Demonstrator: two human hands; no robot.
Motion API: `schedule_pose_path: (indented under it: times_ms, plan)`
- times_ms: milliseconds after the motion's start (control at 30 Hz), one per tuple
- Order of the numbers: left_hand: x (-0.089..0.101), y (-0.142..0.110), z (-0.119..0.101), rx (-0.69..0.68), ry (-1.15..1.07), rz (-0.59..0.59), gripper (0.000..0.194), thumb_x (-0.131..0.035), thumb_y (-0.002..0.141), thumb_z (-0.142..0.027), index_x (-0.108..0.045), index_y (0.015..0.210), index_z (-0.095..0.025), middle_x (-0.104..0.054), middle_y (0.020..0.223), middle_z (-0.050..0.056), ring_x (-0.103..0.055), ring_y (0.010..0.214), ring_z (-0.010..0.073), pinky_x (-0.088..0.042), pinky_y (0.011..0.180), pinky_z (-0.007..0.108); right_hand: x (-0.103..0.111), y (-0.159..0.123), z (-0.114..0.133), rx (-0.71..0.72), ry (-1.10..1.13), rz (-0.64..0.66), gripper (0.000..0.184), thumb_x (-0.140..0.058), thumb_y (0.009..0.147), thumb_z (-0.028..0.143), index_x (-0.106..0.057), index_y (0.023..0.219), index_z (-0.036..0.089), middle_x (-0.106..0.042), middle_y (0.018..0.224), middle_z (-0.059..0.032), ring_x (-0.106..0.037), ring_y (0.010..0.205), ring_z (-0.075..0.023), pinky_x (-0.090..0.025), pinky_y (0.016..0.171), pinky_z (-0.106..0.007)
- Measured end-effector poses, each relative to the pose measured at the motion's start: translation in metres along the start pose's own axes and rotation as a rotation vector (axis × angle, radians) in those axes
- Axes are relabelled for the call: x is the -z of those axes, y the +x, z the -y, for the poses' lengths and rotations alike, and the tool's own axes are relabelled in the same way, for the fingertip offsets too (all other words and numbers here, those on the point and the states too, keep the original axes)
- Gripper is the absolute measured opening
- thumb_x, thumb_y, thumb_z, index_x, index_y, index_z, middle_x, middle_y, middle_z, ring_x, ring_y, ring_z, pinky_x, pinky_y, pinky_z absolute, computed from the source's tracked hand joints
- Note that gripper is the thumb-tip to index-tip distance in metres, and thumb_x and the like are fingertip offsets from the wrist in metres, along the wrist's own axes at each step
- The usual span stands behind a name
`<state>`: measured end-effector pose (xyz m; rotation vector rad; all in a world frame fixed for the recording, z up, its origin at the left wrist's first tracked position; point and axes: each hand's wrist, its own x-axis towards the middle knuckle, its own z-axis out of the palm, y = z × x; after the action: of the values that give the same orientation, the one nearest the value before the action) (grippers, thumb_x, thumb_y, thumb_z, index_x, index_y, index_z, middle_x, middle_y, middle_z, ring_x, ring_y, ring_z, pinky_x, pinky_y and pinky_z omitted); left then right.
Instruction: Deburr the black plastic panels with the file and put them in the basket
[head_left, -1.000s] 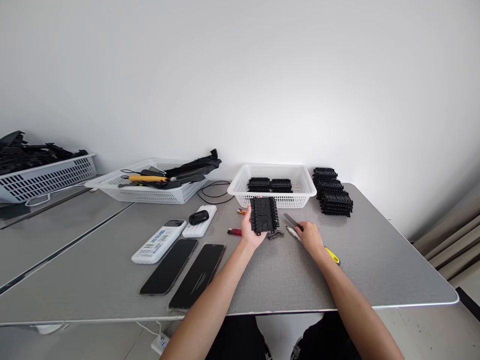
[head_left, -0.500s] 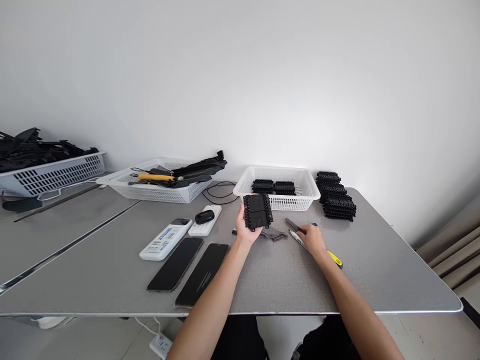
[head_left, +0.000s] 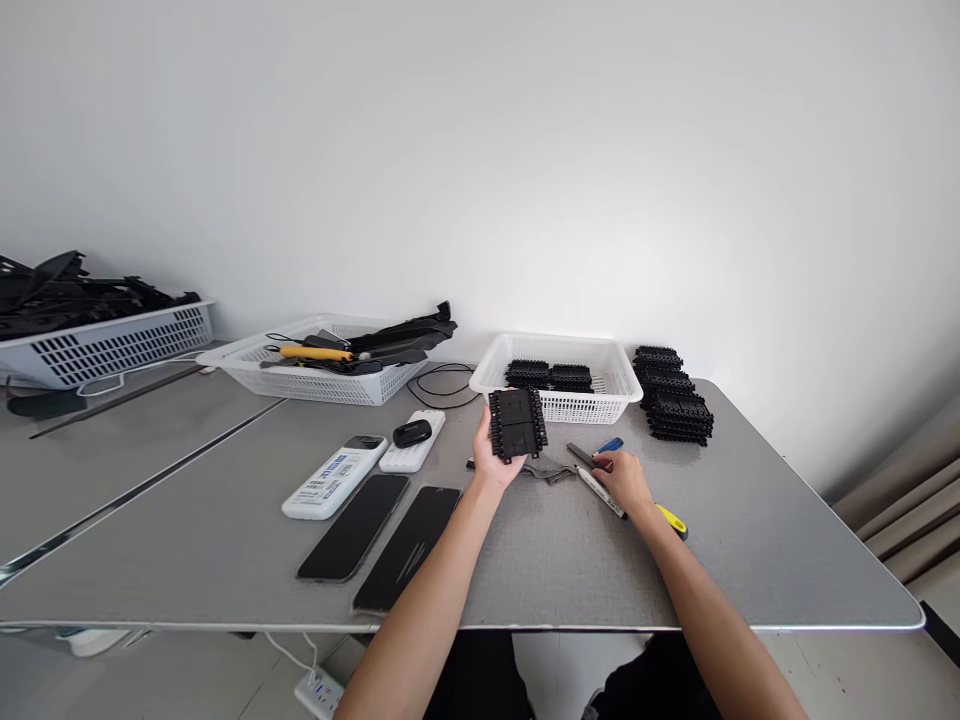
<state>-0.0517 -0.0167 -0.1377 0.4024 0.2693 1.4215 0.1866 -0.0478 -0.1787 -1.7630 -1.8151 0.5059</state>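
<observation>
My left hand (head_left: pixel 495 462) is closed around the lower left edge of a black plastic panel with toothed sides (head_left: pixel 517 424), held tilted up above the table. My right hand (head_left: pixel 627 482) rests low over the table, fingers pinched on one end of a flat dark grey strip, like a file (head_left: pixel 582 456). Beside those fingers lies a white marker (head_left: pixel 600 492). A blue-handled item (head_left: pixel 611 445) lies just beyond them. Part of a yellow-handled tool (head_left: pixel 673 521) shows by my right wrist. Between the hands is a crumpled grey cloth (head_left: pixel 551 472).
A white basket (head_left: pixel 559 405) holds several similar black panels, and stacks of them (head_left: pixel 675 400) stand to its right. Two phones (head_left: pixel 354 527), white power banks (head_left: pixel 336 478) and a black mouse-like case (head_left: pixel 412 433) lie left. Another basket (head_left: pixel 330 385) holds black parts.
My right hand has shifted slightly, and more of the marker and the blue-handled item now shows. The left hand keeps the panel in nearly the same place.
</observation>
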Motion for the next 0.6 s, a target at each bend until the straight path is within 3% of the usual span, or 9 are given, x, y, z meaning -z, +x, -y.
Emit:
schedule_pose_path:
  times_ms: [167,333,400,500,600]
  plan:
    - [0.001,0.000,0.000,0.002,0.001,-0.004,0.039,-0.054,0.088,-0.051,-0.067,0.113,-0.023,-0.072,0.110,0.007,-0.066,0.109,0.0252,-0.054,0.095,0.043,0.002,-0.002,0.002,0.010,-0.022,0.013,0.023,-0.063,0.082,0.021,-0.076,0.101,0.022,-0.075,0.097,-0.0043,-0.069,0.093,-0.0210,-0.047,0.078,-0.027]
    - [-0.002,0.000,-0.001,0.003,-0.026,0.016,0.043,-0.052,0.090,-0.050,-0.064,0.121,-0.023,-0.071,0.116,0.008,-0.068,0.104,0.0248,-0.055,0.092,0.042,0.005,-0.007,0.023,0.053,-0.132,-0.037,0.026,-0.053,0.091,0.024,-0.074,0.107,0.020,-0.072,0.106,-0.0110,-0.064,0.102,-0.0251,-0.045,0.083,-0.031]
    - [-0.003,0.000,-0.002,0.000,-0.036,0.036,0.045,-0.049,0.091,-0.050,-0.061,0.126,-0.023,-0.071,0.117,0.008,-0.069,0.103,0.0244,-0.056,0.090,0.041,0.001,-0.009,0.042,0.191,-0.223,-0.026,0.029,-0.050,0.094,0.024,-0.071,0.114,0.020,-0.069,0.113,-0.0117,-0.061,0.108,-0.0249,-0.043,0.088,-0.031]
    - [-0.003,-0.001,-0.004,-0.017,-0.053,0.050,0.046,-0.046,0.094,-0.047,-0.058,0.131,-0.023,-0.072,0.114,0.007,-0.069,0.102,0.0237,-0.056,0.089,0.040,-0.013,-0.006,0.070,0.459,-0.303,0.092,0.032,-0.055,0.093,0.030,-0.066,0.123,0.023,-0.065,0.122,-0.0096,-0.057,0.114,-0.0243,-0.041,0.094,-0.033]
    - [-0.003,-0.002,-0.005,-0.028,-0.067,0.031,0.045,-0.045,0.095,-0.045,-0.058,0.132,-0.022,-0.073,0.112,0.007,-0.070,0.100,0.0234,-0.056,0.089,0.039,-0.032,0.002,0.088,0.534,-0.367,0.157,0.033,-0.066,0.085,0.034,-0.068,0.116,0.023,-0.065,0.121,-0.0094,-0.057,0.114,-0.0265,-0.041,0.095,-0.035]
